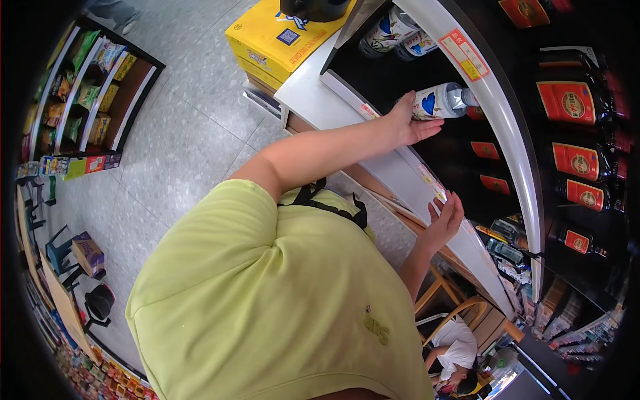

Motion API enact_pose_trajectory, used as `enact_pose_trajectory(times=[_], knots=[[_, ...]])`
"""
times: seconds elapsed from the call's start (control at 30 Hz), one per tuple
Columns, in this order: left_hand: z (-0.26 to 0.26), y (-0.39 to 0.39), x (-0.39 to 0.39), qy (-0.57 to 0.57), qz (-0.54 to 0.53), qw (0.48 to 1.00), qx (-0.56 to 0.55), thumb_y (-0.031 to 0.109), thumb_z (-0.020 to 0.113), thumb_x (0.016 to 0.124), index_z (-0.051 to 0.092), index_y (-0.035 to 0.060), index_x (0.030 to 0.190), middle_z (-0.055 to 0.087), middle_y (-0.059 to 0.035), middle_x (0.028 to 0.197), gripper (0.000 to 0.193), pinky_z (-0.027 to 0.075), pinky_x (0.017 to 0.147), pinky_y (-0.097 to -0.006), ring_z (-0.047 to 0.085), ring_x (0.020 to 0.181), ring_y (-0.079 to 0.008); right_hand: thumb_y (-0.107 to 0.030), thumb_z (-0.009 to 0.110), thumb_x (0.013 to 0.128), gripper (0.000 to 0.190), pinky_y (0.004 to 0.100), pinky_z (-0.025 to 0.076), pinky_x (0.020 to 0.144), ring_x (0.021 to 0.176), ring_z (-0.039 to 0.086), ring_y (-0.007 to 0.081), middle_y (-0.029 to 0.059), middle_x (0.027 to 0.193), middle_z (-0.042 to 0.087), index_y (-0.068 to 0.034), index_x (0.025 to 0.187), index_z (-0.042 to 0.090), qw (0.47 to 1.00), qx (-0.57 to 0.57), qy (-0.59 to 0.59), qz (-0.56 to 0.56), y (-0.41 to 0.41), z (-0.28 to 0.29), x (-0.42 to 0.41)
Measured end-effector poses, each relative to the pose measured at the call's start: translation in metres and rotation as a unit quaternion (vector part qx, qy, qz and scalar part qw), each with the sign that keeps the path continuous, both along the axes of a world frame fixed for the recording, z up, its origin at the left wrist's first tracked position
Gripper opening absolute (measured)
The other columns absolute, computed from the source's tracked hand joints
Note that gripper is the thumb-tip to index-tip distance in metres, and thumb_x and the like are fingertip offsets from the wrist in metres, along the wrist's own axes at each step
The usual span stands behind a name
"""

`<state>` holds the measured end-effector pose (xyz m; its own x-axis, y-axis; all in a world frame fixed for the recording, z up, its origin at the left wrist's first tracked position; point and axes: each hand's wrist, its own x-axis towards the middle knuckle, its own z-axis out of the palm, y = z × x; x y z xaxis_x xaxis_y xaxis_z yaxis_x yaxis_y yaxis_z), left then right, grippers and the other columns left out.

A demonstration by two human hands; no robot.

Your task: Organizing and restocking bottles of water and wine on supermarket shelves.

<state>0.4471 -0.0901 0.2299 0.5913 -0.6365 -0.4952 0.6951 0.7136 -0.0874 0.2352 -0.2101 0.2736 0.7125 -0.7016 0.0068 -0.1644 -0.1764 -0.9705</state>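
Note:
My left hand (407, 120) reaches over the front edge of a shelf (395, 170), with its thumb and fingers around the base end of a clear bottle with a white label and blue picture (437, 102). The bottle lies tilted sideways, its neck towards the shelf's curved rail. My right hand (445, 215) is by the shelf's front edge, holding nothing, its fingers slightly bent. Similar labelled bottles (387, 32) stand farther back on the same shelf. Dark bottles with red labels (567, 102) stand beyond the rail.
A yellow carton (280, 45) stands at the shelf's end, a black object (317, 7) on it. A snack rack (140, 100) is at left, with stools (60, 250) and a purple carton (89, 254) below. A person in white (455, 345) and a wooden chair (442, 292) are lower right.

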Motion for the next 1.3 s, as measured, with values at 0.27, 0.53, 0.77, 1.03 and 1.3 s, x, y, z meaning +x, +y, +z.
enact_pose_trajectory(times=[0.27,0.53,0.77,1.03,1.3], knots=[[-0.006,0.007,0.049,-0.015,0.068,0.998,0.013,0.057,0.033,0.1,0.05,0.0076,0.132,0.058,-0.0218,0.125,0.061,0.047,0.1,-0.0539,0.06,0.115,-0.0392,-0.023,0.056,0.101,0.029,0.0302,0.055,0.077,0.09,0.063,0.0173,0.0104,0.116,0.064,-0.002,0.121,0.057,1.0,0.019,0.02,-0.005,-0.005,-0.006,-0.007],[-0.024,0.03,0.072,-0.037,0.055,0.998,0.016,0.043,0.025,0.105,0.034,-0.0095,0.14,0.047,-0.0324,0.137,0.064,0.042,0.108,-0.0518,0.05,0.128,-0.0418,-0.024,0.056,0.101,0.028,0.0294,0.054,0.075,0.089,0.063,0.0173,0.0109,0.117,0.063,-0.003,0.119,0.057,0.998,0.025,0.05,0.029,0.0,-0.013,-0.009],[-0.026,0.037,0.073,-0.027,0.056,0.998,0.005,0.041,0.027,0.105,0.034,-0.0093,0.14,0.049,-0.033,0.135,0.061,0.042,0.108,-0.0504,0.052,0.126,-0.0413,-0.026,0.054,0.102,0.03,0.0292,0.055,0.075,0.089,0.064,0.0175,0.0123,0.118,0.063,-0.002,0.121,0.057,0.995,0.018,0.08,0.05,0.008,-0.013,-0.003],[-0.024,0.041,0.068,-0.027,0.061,0.997,0.032,0.038,0.033,0.105,0.037,-0.0106,0.137,0.055,-0.0313,0.129,0.058,0.047,0.105,-0.0481,0.056,0.122,-0.0388,-0.024,0.055,0.102,0.03,0.0291,0.055,0.074,0.087,0.064,0.0171,0.0131,0.118,0.063,0.0,0.12,0.057,0.995,0.012,0.085,0.059,0.006,-0.018,-0.006],[-0.03,0.055,0.069,-0.02,0.077,0.997,-0.01,0.035,0.035,0.103,0.043,-0.0092,0.13,0.06,-0.0286,0.122,0.053,0.05,0.1,-0.0484,0.061,0.114,-0.0383,-0.024,0.055,0.102,0.03,0.0289,0.056,0.074,0.087,0.064,0.0166,0.0128,0.118,0.063,-0.001,0.121,0.057,0.993,0.011,0.095,0.066,0.011,-0.016,-0.004]])
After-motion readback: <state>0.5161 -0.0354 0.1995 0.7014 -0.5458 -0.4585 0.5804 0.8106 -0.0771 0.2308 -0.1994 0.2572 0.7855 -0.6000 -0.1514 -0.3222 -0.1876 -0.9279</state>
